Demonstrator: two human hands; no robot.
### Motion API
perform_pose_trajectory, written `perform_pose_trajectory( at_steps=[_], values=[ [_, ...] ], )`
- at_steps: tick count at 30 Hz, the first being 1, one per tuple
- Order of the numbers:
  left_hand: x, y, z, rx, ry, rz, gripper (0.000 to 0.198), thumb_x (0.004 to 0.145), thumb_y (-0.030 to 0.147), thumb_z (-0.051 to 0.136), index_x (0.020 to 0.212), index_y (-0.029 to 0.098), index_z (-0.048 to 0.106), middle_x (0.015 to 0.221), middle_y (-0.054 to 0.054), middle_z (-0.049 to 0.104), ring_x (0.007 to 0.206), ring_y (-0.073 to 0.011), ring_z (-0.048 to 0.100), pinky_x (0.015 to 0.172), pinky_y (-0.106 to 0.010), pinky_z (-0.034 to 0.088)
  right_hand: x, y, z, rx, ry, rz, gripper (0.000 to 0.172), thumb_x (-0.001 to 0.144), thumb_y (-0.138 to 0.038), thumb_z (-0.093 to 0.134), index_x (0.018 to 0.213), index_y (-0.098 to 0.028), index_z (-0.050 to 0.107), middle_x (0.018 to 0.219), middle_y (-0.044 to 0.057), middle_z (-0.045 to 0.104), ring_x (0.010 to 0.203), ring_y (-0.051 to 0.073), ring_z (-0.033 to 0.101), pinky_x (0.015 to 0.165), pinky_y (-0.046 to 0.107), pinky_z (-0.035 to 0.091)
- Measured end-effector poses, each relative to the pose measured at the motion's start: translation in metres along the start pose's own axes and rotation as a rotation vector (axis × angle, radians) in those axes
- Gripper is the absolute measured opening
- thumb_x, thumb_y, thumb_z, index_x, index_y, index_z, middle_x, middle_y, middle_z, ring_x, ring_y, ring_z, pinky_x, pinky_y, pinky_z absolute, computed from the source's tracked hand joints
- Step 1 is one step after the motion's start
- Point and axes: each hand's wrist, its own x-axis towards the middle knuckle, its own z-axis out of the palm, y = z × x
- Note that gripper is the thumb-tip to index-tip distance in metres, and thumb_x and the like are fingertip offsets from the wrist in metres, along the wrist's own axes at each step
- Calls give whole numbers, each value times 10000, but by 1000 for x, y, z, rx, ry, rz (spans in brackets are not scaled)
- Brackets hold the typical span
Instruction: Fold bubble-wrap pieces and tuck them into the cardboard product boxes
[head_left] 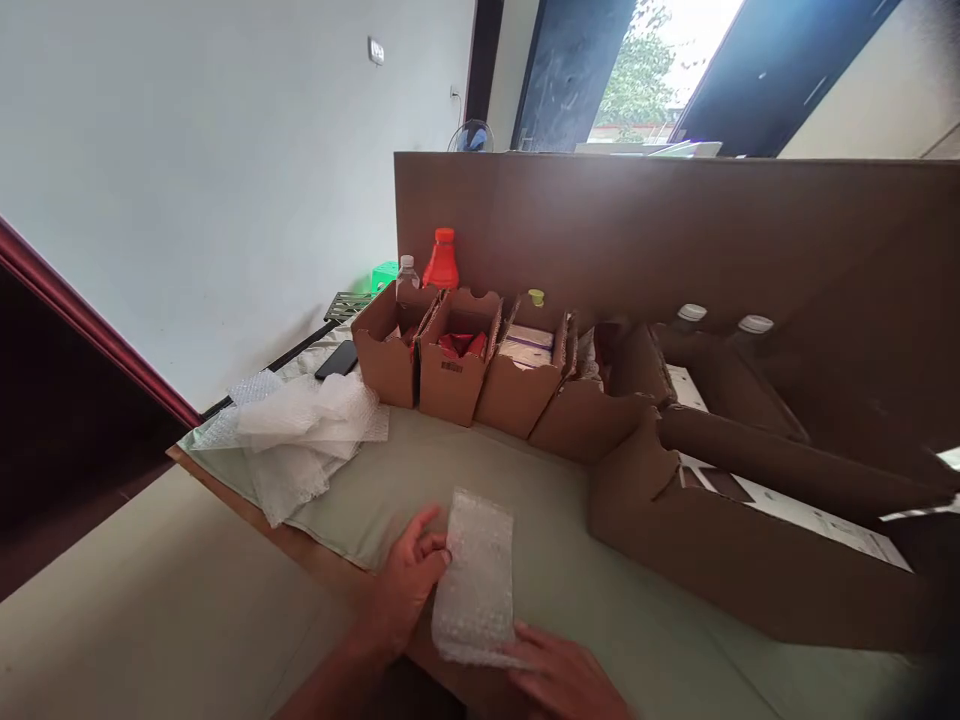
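Note:
A small bubble-wrap sheet [477, 580] lies on the green-covered table [570, 560] near its front edge. My left hand [407, 585] grips the sheet's left edge, thumb and fingers pinched on it. At the sheet's lower right corner, my right hand [559, 675] presses on it with fingers bent. Whether anything is wrapped inside the sheet is hidden.
A pile of loose bubble wrap [300, 430] sits at the table's left end. A row of open cardboard bins [457, 365] holds red and white items, with a red bottle [442, 260] behind. A larger cardboard tray [750, 520] lies to the right. A phone [337, 359] rests far left.

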Motion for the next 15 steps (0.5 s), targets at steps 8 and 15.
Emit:
perform_pose_trajectory(
  at_steps=[8,15],
  values=[
    [-24,-1,-22,625,134,437,504,848,347,630,1334,223,579,1427,-128,569,1306,-300,522,1115,-491,376,23,-20,-11,225,-82,721,282,953,-330,559,1153,-253,742,1145,88,767,1058,239,731,934,350,591],
    [-29,-22,-9,974,48,586,452,875,274,628,1323,221,613,1072,-110,712,1032,-303,629,952,-492,460,45,-18,-1,320,60,909,231,934,-273,528,1020,-210,733,995,74,770,902,222,720,827,346,582]
  ],
)
